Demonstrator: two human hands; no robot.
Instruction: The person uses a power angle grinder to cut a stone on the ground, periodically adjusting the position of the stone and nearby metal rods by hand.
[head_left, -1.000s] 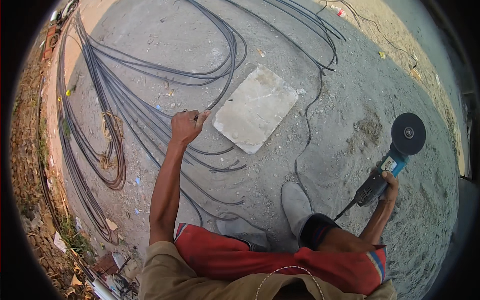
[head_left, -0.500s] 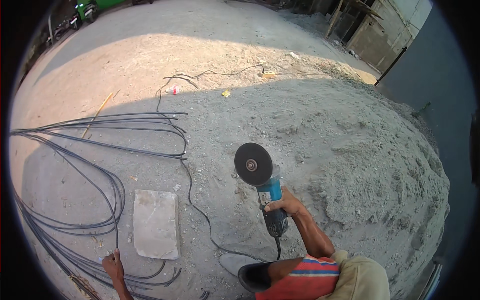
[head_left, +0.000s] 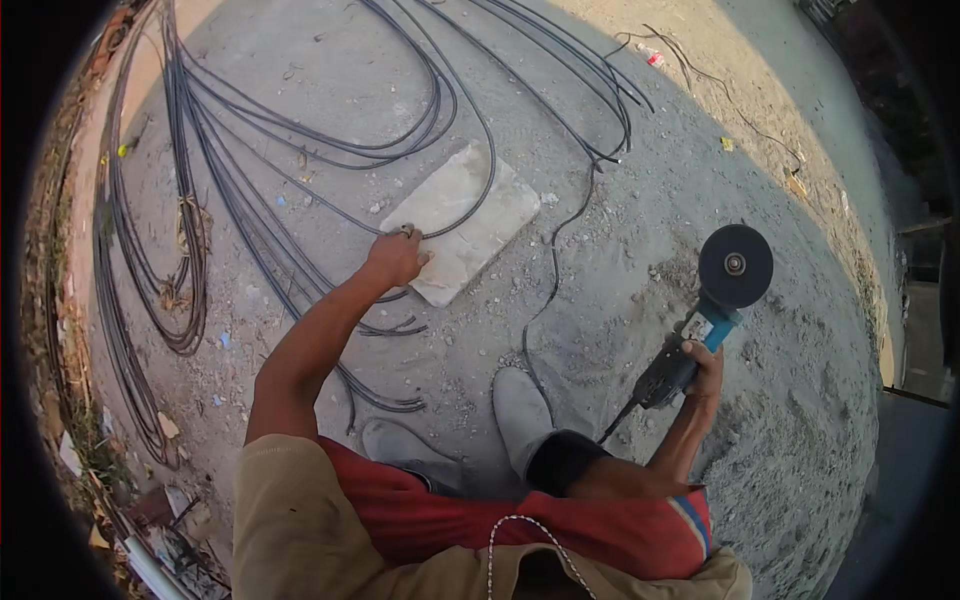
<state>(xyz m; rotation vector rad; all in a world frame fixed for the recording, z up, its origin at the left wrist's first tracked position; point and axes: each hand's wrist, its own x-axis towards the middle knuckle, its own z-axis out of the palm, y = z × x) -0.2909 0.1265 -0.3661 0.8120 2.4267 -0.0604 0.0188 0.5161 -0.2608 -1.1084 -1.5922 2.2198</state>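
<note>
My left hand [head_left: 398, 258] is closed around a bent dark steel rod [head_left: 487, 185] at the near left edge of a pale concrete slab [head_left: 505, 215]. The rod curves over the slab. On the right, my right hand [head_left: 706, 370] grips an angle grinder [head_left: 664, 372] by its blue and black body, off to the side of the slab. Its dark cutting disc [head_left: 722, 285] points away from me and faces up. Whether the disc spins I cannot tell.
More bent steel rods [head_left: 180, 150] lie in bundles at the left, some reaching beside my boots [head_left: 522, 405]. A black power cable [head_left: 553, 270] winds over the ground. A grey sand heap [head_left: 790, 450] rises at the right. Litter and plants [head_left: 110, 470] line the left edge.
My view has swung left and down. My left hand has moved the held rod over the slab. The grinder stays in my right hand, now tilted further to the right.
</note>
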